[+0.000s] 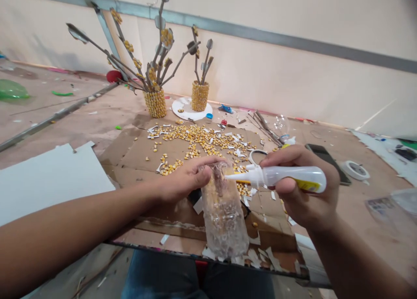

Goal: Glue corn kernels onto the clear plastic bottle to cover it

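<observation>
My left hand (190, 177) grips a clear plastic bottle (224, 220) near its far end, thumb on top. The bottle lies tilted toward me, its near end by the table edge. My right hand (302, 181) is closed round a white glue bottle (293, 178) with a yellow label, held sideways. The glue bottle's pointed nozzle (239, 176) meets or hovers just over the clear bottle's side beside my left thumb; which of these I cannot tell. Loose corn kernels (202, 138) are scattered on the cardboard (127, 147) beyond my hands.
Two corn-covered pots, a larger one (155, 102) and a smaller one (200, 95), hold twigs at the back. White sheets (55, 181) lie left. A phone (325, 160), a tape roll (355, 170) and scissors (257, 155) lie right. Paper scraps (260, 257) litter the near edge.
</observation>
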Demonstrator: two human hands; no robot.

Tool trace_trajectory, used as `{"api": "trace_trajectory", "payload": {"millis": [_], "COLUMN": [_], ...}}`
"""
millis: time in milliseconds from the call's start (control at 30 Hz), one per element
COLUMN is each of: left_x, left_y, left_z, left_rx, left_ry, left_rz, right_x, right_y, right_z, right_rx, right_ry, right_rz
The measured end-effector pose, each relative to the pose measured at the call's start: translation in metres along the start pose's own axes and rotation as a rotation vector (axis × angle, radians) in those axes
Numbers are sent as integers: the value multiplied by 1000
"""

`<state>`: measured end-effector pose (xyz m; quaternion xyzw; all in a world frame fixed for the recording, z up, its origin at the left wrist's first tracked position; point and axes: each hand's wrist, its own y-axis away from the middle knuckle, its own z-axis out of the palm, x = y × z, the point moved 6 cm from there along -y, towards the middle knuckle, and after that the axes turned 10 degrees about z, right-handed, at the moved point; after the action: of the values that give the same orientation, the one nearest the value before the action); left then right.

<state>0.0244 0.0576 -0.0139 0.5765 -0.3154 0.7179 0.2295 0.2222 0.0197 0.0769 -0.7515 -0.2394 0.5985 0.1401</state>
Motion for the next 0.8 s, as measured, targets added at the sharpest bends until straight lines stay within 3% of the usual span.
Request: {"api": "trace_trajectory", "payload": {"millis": [133, 333, 800], "left_x": [1, 0, 2], "left_y": [1, -4, -4], "left_z": [-1, 0, -1], "left_rx": [90, 133, 184], "left_ry": [31, 64, -37], "left_rz": [-31, -102, -173], "right_x": [4, 13, -1], "right_y": [4, 12, 15], "right_z": [-4, -7, 4], "right_rx": [100, 261, 325], "right_ry": [25, 53, 161], "right_rz": [27, 26, -87]}}
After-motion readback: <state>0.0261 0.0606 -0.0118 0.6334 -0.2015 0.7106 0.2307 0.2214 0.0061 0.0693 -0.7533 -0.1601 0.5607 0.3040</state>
